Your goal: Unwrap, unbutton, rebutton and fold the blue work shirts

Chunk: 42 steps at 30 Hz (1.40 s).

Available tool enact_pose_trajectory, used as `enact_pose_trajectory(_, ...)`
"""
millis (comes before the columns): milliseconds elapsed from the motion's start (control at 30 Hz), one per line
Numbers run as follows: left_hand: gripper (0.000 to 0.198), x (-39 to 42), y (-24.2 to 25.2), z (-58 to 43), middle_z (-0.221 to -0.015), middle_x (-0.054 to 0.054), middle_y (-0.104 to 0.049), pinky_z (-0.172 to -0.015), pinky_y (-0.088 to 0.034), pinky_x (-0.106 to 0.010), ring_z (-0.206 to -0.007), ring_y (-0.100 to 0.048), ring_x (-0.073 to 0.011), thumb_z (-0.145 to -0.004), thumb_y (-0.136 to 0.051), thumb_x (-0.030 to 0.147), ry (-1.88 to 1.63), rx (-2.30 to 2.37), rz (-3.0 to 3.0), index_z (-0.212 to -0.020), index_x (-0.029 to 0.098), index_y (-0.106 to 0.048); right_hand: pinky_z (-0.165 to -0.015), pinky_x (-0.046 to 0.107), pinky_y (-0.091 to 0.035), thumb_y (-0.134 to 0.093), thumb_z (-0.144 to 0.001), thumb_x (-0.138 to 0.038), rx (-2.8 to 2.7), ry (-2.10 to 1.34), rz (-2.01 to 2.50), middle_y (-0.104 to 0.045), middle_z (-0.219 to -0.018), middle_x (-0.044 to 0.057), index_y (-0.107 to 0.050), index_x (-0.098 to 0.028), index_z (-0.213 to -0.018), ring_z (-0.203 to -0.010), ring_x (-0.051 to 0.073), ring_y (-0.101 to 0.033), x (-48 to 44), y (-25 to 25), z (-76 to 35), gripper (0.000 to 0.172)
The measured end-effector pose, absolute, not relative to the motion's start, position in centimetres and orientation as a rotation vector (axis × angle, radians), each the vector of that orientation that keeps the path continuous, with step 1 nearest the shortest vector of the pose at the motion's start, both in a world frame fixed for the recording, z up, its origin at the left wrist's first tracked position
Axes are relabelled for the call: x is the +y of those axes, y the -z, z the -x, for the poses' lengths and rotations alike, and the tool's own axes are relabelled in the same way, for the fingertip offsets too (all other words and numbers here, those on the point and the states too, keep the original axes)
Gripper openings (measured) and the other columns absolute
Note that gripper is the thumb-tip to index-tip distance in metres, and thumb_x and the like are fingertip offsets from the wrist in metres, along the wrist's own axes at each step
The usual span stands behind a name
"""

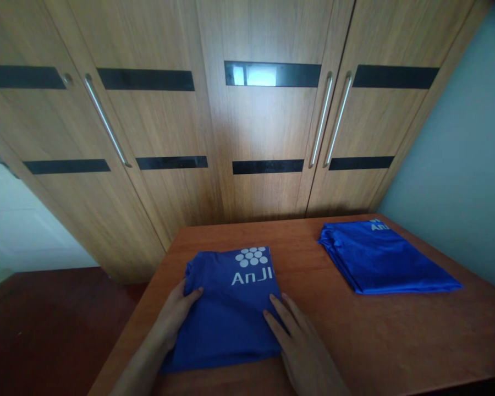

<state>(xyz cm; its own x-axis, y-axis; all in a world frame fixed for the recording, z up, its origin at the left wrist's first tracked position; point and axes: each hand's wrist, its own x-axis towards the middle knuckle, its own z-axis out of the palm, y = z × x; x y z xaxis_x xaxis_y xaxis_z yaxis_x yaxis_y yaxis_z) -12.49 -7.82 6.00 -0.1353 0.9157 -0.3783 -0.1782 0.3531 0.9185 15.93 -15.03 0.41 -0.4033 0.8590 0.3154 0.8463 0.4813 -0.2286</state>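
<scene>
So there's a folded blue cloth [231, 316] on the reddish-brown worktop [313, 264], white circles and lettering up top. Left hand [179, 311] is on its left edge, thumb over the fabric; right hand [299, 335] has its fingers stretched out on the right edge. Another folded blue bundle [391, 261] lies over to the right, well apart. Wooden wardrobe [268, 126] with long metal handles [322, 118] behind.

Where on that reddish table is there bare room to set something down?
The widest bare patch of table lies in front of the right blue cloth, toward the near edge; another separates that cloth from the left blue cloth, which is crowded by the left hand and right hand at its sides.
</scene>
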Motion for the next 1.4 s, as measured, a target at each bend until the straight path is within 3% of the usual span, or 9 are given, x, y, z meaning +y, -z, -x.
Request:
enact_pose_trajectory(167, 0.038, -7.5, -5.8, 13.5, -0.104, -0.011, -0.072, -0.085, -0.055, -0.041, -0.094, -0.069, -0.0285, -0.07, -0.074, 0.017, -1.145, 1.462, -0.874, -0.107, 0.021, -0.065, -0.103, 0.046, -0.044, -0.041, -0.079, 0.002, -2.452, -0.025, 1.345, -0.03, -0.151, -0.001, -0.042, -0.028, -0.141, -0.139, 0.029, -0.029, -14.8, -1.1, -15.0, 0.068)
enact_pose_trajectory(300, 0.037, -7.0, -4.8, 14.6, -0.118, -0.014, -0.067, -0.097, -0.046, -0.043, -0.109, -0.063, -0.0303, -0.073, -0.07, 0.027, -1.098, 1.652, -1.096, -0.108, 0.018, -0.063, -0.103, 0.052, -0.041, -0.041, -0.082, -0.003, -2.53, -0.152, 1.366, -0.034, -0.148, 0.005, -0.049, -0.022, -0.136, -0.137, 0.032, -0.031, -14.6, -2.1, -14.0, 0.058)
enact_pose_trajectory(467, 0.071, -7.4, -5.0, 15.0, -0.125, -0.02, -0.059, -0.101, -0.041, -0.05, -0.119, -0.054, -0.0355, -0.078, -0.061, 0.037, -1.043, 2.054, -1.486, -0.139, 0.011, -0.036, -0.11, 0.054, -0.029, -0.057, -0.079, -0.022, -2.525, -0.375, 1.296, -0.03, -0.151, 0.01, -0.047, -0.019, -0.138, -0.139, 0.035, -0.024, -15.2, -4.7, -15.1, 0.06)
enact_pose_trajectory(533, 0.072, -7.8, -6.0, 14.1, -0.134, -0.02, -0.052, -0.103, -0.038, -0.052, -0.125, -0.048, -0.036, -0.083, -0.055, 0.039, -1.068, 2.176, -1.774, -0.144, 0.013, -0.027, -0.111, 0.051, -0.029, -0.06, -0.078, -0.029, -2.452, -0.42, 1.287, -0.031, -0.152, 0.007, -0.048, -0.023, -0.138, -0.14, 0.033, -0.024, -15.2, -6.2, -15.4, 0.061)
enact_pose_trajectory(600, 0.063, -8.2, -6.9, 12.5, -0.143, -0.017, -0.043, -0.107, -0.033, -0.052, -0.132, -0.039, -0.035, -0.086, -0.049, 0.039, -1.059, 2.151, -2.131, -0.142, 0.015, -0.033, -0.112, 0.047, -0.03, -0.055, -0.084, -0.034, -2.351, -0.405, 1.307, -0.034, -0.151, 0.005, -0.049, -0.025, -0.137, -0.139, 0.029, -0.027, -14.4, -7.6, -14.8, 0.054)
enact_pose_trajectory(700, 0.049, -7.8, -7.3, 10.0, -0.149, -0.011, -0.036, -0.113, -0.021, -0.052, -0.139, -0.027, -0.0318, -0.089, -0.045, 0.037, -0.853, 1.929, -2.532, -0.136, 0.023, -0.045, -0.113, 0.043, -0.029, -0.039, -0.094, -0.033, -2.219, -0.28, 1.372, -0.036, -0.149, 0.008, -0.046, -0.018, -0.138, -0.139, 0.024, -0.029, -11.7, -8.4, -12.4, 0.048)
enact_pose_trajectory(833, 0.052, -6.0, -4.9, 9.5, -0.152, -0.009, -0.032, -0.113, -0.009, -0.057, -0.142, -0.02, -0.0337, -0.089, -0.047, 0.043, -0.599, 1.791, -2.659, -0.138, 0.027, -0.046, -0.115, 0.05, -0.021, -0.04, -0.094, -0.038, -2.252, -0.157, 1.386, -0.024, -0.154, 0.011, -0.038, -0.014, -0.143, -0.143, 0.028, -0.016, -7.5, -6.1, -9.5, 0.054)
enact_pose_trajectory(1033, 0.061, -4.2, -1.7, 12.1, -0.154, -0.007, -0.028, -0.113, -0.009, -0.055, -0.142, -0.019, -0.0319, -0.089, -0.045, 0.052, -0.476, 1.765, -2.674, -0.144, 0.029, -0.035, -0.113, 0.058, -0.013, -0.043, -0.091, -0.049, -2.341, -0.171, 1.449, -0.02, -0.155, 0.011, -0.033, -0.017, -0.145, -0.143, 0.03, -0.013, -5.8, -2.0, -9.8, 0.063)
enact_pose_trajectory(1400, 0.058, -6.9, -1.9, 11.1, -0.154, -0.008, -0.029, -0.114, -0.009, -0.056, -0.142, -0.021, -0.0322, -0.09, -0.046, 0.047, -0.509, 1.722, -2.664, -0.143, 0.027, -0.038, -0.114, 0.055, -0.014, -0.046, -0.09, -0.046, -2.394, -0.188, 1.379, -0.024, -0.155, 0.009, -0.035, -0.022, -0.144, -0.143, 0.029, -0.015, -6.6, -2.4, -12.3, 0.06)
